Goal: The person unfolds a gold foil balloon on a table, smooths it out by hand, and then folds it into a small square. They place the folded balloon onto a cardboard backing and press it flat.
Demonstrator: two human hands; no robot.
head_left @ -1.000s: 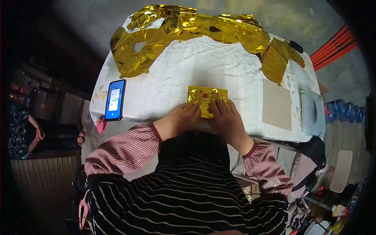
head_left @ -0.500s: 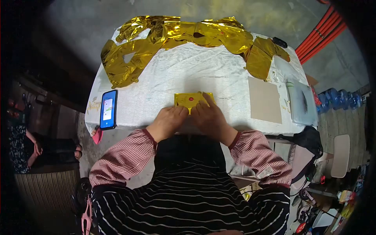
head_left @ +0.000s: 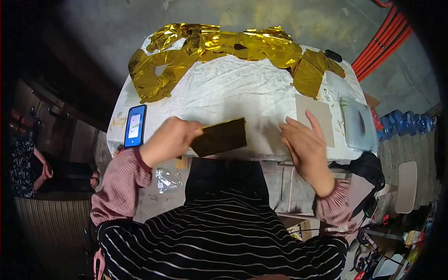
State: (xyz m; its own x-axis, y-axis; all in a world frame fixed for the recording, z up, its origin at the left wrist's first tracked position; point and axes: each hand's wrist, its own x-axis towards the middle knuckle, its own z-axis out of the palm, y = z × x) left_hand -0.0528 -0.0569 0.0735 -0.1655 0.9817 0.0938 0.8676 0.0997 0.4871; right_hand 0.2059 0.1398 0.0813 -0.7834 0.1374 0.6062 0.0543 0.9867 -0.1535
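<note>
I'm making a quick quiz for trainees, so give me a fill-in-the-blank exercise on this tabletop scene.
1. The left hand holds a folded ____ packet.
2. The right hand is open and holds ____.
3. The smartphone lies near the table's ____ edge.
4. Crumpled gold foil balloons lie along the table's ____ side.

Missing words: foil; nothing; left; far

Left hand (head_left: 169,140) gripping folded foil packet (head_left: 219,136), right hand (head_left: 304,140) open, above table (head_left: 233,93)

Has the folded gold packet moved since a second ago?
Yes. The folded packet is off the table, held up in the left hand, shifted left toward the phone. The right hand has let go, open near the cardboard sheet.
</note>
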